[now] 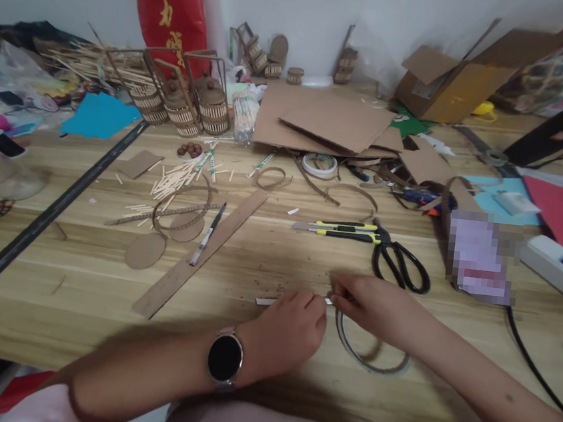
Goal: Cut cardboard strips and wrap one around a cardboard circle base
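White strip [266, 301], one, jutting left from beneath the left fingers [315, 312] (curled, grip hidden), right fingers [343, 303] pinched on it just beside; best kept flat, lightly taut.

One head-worn camera faces forward and down — close to the bare left hand [294, 326] and bare right hand [372, 306], lower centre, the pale wooden tabletop [267, 250] receding toward a grey-white wall [293, 1] across the top.
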A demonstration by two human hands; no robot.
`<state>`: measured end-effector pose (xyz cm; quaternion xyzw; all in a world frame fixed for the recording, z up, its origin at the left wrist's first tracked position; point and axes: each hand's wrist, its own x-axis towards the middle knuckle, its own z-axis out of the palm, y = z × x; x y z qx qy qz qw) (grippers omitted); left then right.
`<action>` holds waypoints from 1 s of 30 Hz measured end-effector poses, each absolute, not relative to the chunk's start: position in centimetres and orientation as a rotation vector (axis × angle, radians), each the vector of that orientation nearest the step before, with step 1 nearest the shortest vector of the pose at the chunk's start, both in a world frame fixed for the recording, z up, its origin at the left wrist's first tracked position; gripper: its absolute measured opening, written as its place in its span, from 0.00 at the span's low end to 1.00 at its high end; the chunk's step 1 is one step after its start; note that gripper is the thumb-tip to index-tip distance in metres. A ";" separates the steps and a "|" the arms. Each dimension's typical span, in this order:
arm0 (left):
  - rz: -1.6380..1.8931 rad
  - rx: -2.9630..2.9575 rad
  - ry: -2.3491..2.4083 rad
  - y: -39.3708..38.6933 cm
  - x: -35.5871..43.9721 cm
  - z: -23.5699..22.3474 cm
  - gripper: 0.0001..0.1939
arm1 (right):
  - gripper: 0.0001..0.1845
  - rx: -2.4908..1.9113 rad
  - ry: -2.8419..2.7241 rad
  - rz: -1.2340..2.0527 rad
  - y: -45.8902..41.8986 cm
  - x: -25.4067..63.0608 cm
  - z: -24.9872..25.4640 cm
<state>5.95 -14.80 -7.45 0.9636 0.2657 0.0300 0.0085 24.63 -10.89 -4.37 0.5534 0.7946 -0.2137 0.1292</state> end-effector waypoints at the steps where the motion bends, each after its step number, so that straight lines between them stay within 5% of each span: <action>1: 0.103 3.002 0.827 -14.7 6.1 -7.6 0.08 | 0.10 1.610 2.301 -0.614 -10.9 24.6 -4.3; 30: 0.136 2.931 0.797 -14.1 6.1 -8.1 0.07 | 0.15 1.541 2.328 -0.727 -9.9 26.1 -3.4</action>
